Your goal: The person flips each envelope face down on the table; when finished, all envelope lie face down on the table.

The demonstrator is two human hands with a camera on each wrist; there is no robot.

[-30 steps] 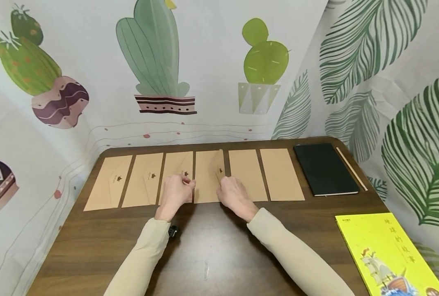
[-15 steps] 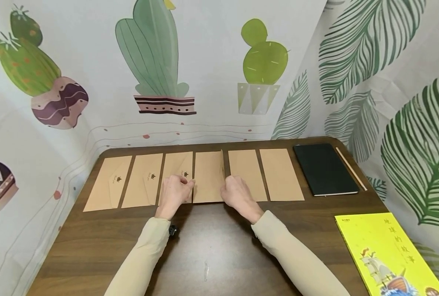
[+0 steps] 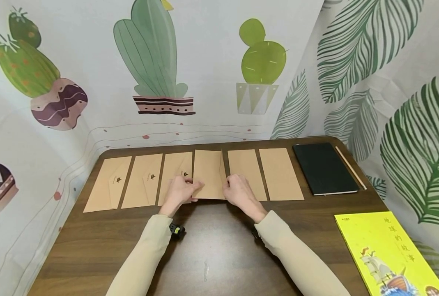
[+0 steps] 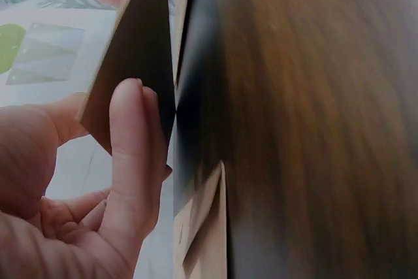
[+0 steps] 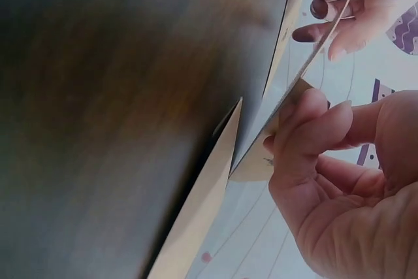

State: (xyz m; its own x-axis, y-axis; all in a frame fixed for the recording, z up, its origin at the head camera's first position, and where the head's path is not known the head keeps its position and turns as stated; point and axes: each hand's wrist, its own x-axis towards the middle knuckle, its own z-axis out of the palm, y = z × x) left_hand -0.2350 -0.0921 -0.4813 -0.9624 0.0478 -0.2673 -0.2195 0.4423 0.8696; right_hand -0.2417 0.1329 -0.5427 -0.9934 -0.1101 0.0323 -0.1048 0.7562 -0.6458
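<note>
A brown kraft-paper envelope (image 3: 209,170), fourth from the left in a row, is lifted off the table. My left hand (image 3: 180,191) grips its left edge, thumb on top and a finger underneath; the left wrist view shows that finger against the envelope's dark underside (image 4: 140,44). At the other edge my right hand (image 3: 239,193) pinches the side where the flap (image 3: 222,166) stands raised. The right wrist view shows the envelope almost edge-on, with part of a printed mark (image 5: 268,161) on its flap beside my fingers.
Left of the held envelope lie several envelopes with crown-marked flaps, such as the leftmost one (image 3: 104,185). To the right lie two plain-side-up envelopes, one at the end (image 3: 283,174), then a black notebook (image 3: 324,168), a pencil (image 3: 351,167) and a yellow book (image 3: 382,246).
My left hand has moved right from beside the third envelope to grip the fourth one's left edge. The fourth envelope has risen off the table, and my right hand has shifted slightly right.
</note>
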